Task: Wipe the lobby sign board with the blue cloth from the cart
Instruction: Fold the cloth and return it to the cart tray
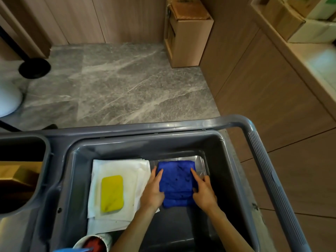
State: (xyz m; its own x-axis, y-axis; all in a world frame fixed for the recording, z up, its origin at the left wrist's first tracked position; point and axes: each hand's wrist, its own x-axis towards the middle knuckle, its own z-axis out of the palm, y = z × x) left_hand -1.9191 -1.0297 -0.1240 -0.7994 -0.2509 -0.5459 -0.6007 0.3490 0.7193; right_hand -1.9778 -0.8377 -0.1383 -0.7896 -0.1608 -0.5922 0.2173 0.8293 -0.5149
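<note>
both hands (179, 190) press the blue cloth (176, 180) (folded) in the grey tub (127, 148).

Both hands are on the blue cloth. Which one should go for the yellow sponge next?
Left hand. The yellow sponge lies on the white towels, left of the blue cloth, on that hand's side. The right hand would probably have to cross over the cloth.

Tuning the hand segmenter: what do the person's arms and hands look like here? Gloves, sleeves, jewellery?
The left hand and right hand are bare, with no gloves and no rings visible. The left forearm and right forearm are bare down to the bottom edge of the picture. No sleeve, watch or wristband is in view, and there are no markings.
</note>
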